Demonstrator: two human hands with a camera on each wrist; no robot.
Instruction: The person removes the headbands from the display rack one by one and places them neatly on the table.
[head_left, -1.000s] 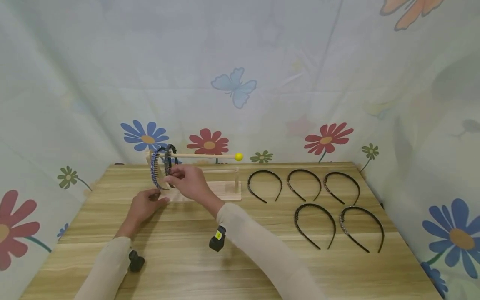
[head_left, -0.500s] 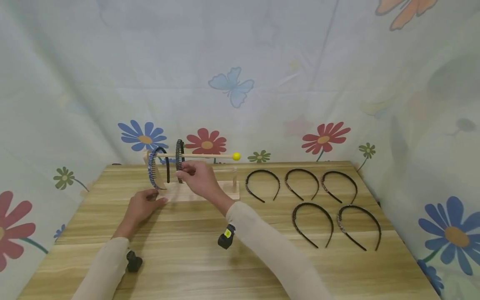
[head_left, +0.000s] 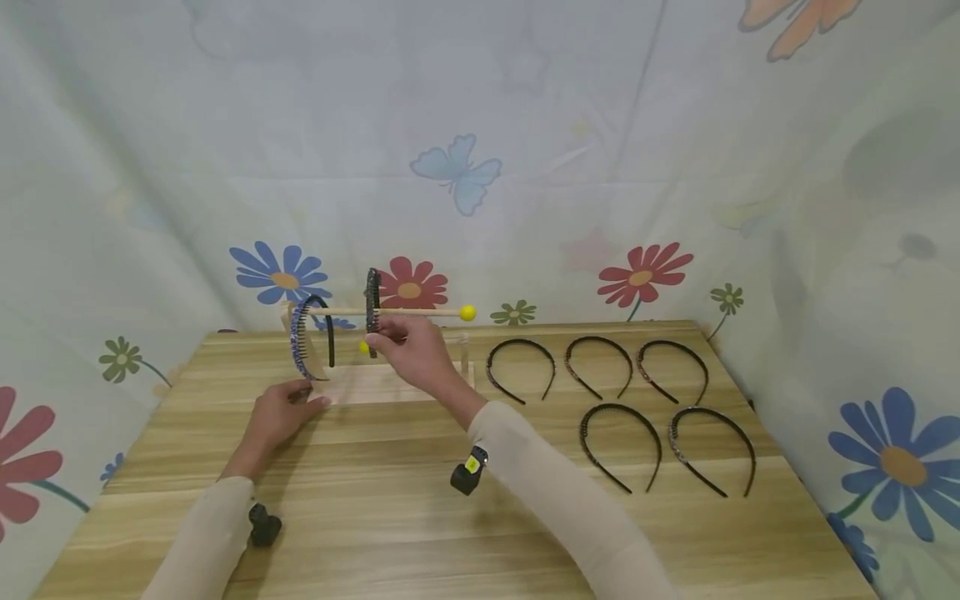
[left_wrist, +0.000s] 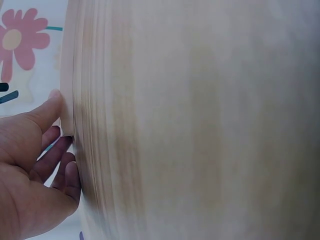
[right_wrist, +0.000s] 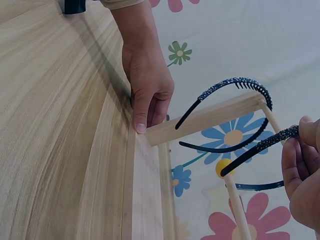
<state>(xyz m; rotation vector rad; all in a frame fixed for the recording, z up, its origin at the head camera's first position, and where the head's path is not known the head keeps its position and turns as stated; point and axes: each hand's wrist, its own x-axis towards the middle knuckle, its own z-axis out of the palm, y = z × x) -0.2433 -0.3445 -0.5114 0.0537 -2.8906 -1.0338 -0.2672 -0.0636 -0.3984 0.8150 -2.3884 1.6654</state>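
My right hand (head_left: 420, 354) pinches a black toothed headband (head_left: 372, 300) by its side, and the headband straddles the upper rod of a wooden headband stand (head_left: 360, 385). A blue glittery headband (head_left: 296, 337) hangs on the same rod, close to the left post. At the left end of the stand's base, my left hand (head_left: 277, 417) grips the wood. In the right wrist view its thumb (right_wrist: 141, 125) presses on top of the base; in the left wrist view the fingers curl at the wood's end. A yellow ball (head_left: 468, 312) caps the upper rod's right end.
Several black headbands lie on the wooden table (head_left: 360, 517) at the right, among them a back one (head_left: 517, 342) and a front one (head_left: 622, 408). A lower rod with a yellow ball (right_wrist: 225, 168) points left. A flowered cloth (head_left: 525, 250) hangs behind.
My right hand has moved the black headband rightward along the upper rod, away from the blue one, and slightly up. The left hand keeps its grip on the base.
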